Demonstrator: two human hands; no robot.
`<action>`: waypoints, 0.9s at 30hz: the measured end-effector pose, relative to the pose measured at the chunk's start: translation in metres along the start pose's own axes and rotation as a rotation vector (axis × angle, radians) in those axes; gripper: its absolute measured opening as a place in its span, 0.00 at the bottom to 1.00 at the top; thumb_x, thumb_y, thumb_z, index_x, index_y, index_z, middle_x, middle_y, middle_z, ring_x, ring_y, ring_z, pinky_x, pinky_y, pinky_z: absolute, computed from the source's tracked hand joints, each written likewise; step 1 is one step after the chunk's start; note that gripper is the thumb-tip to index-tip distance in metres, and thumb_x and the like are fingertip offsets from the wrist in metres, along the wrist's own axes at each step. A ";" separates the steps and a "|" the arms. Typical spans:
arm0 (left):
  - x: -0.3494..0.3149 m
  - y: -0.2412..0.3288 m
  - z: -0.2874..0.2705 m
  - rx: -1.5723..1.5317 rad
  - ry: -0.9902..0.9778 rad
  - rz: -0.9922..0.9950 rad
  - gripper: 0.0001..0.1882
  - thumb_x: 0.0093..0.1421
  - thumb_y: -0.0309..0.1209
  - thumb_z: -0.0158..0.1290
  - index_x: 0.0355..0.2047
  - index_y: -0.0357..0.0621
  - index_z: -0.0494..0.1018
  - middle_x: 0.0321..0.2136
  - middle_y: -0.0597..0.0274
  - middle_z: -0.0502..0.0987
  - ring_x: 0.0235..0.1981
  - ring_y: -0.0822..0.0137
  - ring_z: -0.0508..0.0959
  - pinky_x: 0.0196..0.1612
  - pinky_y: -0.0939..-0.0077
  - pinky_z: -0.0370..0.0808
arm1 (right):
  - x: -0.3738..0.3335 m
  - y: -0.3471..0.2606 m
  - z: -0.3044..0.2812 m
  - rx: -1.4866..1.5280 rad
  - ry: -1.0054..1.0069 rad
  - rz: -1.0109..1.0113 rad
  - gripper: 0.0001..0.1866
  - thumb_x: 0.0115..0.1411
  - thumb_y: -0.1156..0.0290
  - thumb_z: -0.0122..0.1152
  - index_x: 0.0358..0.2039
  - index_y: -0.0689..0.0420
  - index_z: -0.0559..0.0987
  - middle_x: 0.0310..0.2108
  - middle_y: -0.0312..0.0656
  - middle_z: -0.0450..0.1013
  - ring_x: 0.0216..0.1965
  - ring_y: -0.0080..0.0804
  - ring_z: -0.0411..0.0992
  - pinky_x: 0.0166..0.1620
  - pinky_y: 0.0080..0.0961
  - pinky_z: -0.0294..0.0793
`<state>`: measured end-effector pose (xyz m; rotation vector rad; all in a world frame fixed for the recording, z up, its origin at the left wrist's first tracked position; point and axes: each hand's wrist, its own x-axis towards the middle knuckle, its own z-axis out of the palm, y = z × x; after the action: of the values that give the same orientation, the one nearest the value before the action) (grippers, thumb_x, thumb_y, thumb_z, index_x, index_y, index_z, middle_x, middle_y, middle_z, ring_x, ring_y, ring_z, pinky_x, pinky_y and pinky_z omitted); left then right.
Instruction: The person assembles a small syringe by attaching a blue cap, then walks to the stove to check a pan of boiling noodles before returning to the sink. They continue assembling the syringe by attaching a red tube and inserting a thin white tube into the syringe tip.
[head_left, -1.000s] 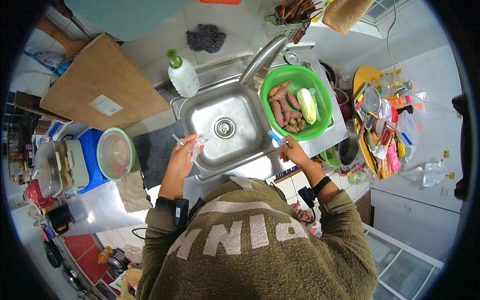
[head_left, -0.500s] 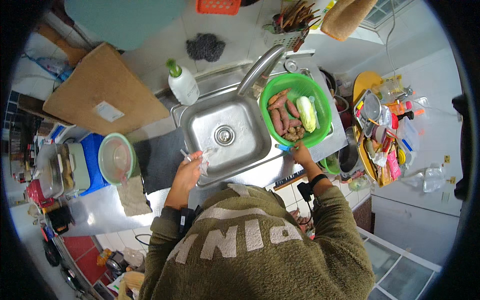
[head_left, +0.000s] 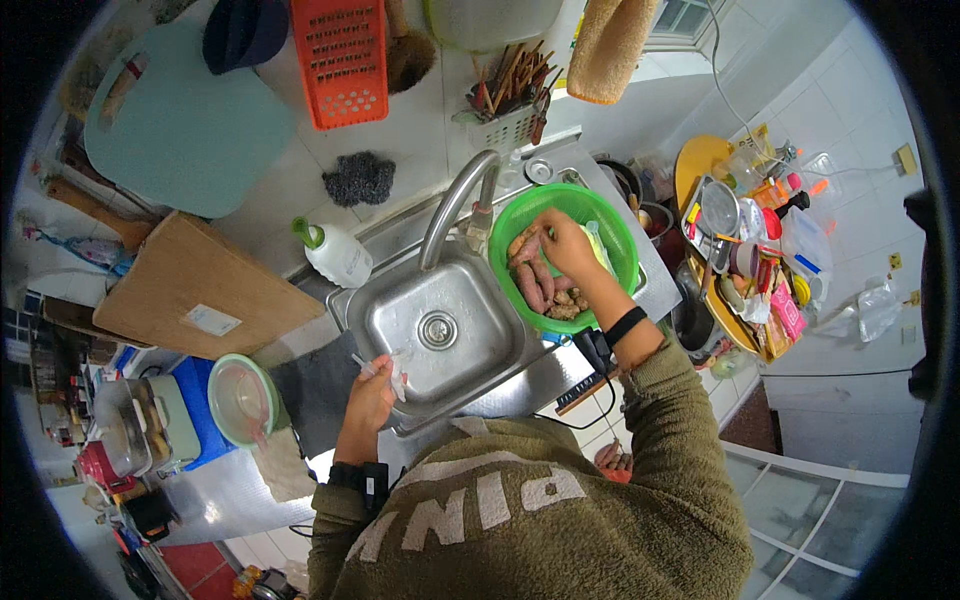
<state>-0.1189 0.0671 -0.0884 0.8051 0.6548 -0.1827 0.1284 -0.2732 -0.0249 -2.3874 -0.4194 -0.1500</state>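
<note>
My left hand (head_left: pixel 368 398) is closed at the near left corner of the steel sink (head_left: pixel 400 408). A thin pale stick-like piece and crumpled whitish plastic (head_left: pixel 398 386) stick out from its fingers; their exact kind is unclear. My right hand (head_left: pixel 566 246) reaches into the green plastic basin (head_left: pixel 628 232), its fingers curled down on a sweet potato at the far left of the pile. More reddish sweet potatoes (head_left: pixel 530 287) and knobbly brown roots (head_left: pixel 566 303) lie in the basin. The pale green cabbage is mostly hidden behind my hand. A small blue object (head_left: pixel 554 340) lies by the basin's near edge.
The faucet (head_left: pixel 455 205) arches over the sink. A white pump bottle (head_left: pixel 338 256) stands at the sink's far left, near a brown board (head_left: pixel 200 285). Left lies a pale green bowl (head_left: pixel 245 400); right, a cluttered yellow tray (head_left: pixel 735 320).
My right hand has left the blue object at the counter edge and moved up into the basin, onto the sweet potatoes. The left hand keeps its hold near the sink corner. The view has shifted.
</note>
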 end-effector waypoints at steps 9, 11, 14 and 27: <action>-0.004 0.005 0.004 0.175 0.097 0.062 0.16 0.66 0.34 0.43 0.47 0.35 0.67 0.40 0.59 0.73 0.39 0.66 0.74 0.44 0.73 0.73 | 0.091 -0.030 -0.033 0.058 0.195 -0.189 0.12 0.51 0.83 0.50 0.37 0.60 0.75 0.45 0.47 0.70 0.45 0.47 0.70 0.44 0.32 0.70; -0.008 0.009 0.013 0.467 0.093 0.154 0.15 0.66 0.35 0.44 0.47 0.36 0.67 0.39 0.59 0.74 0.39 0.66 0.74 0.43 0.73 0.72 | 0.104 -0.027 -0.038 0.032 0.230 -0.207 0.14 0.51 0.84 0.50 0.38 0.59 0.75 0.45 0.47 0.70 0.45 0.47 0.70 0.44 0.32 0.70; -0.020 0.016 0.016 1.234 0.025 0.397 0.15 0.64 0.32 0.48 0.47 0.37 0.68 0.41 0.58 0.73 0.42 0.65 0.74 0.45 0.71 0.73 | 0.121 -0.028 -0.043 0.143 0.336 -0.217 0.13 0.49 0.83 0.50 0.36 0.59 0.75 0.39 0.48 0.70 0.41 0.48 0.70 0.43 0.36 0.70; 0.002 0.003 0.008 0.568 0.030 0.376 0.14 0.64 0.33 0.48 0.47 0.40 0.67 0.44 0.58 0.72 0.46 0.64 0.72 0.50 0.70 0.70 | 0.167 -0.065 -0.059 0.022 0.513 -0.340 0.18 0.57 0.71 0.54 0.48 0.61 0.73 0.50 0.55 0.67 0.51 0.51 0.65 0.54 0.37 0.64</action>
<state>-0.1125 0.0637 -0.0842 1.4631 0.4686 -0.0096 0.2639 -0.2239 0.0964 -2.1322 -0.5656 -0.8825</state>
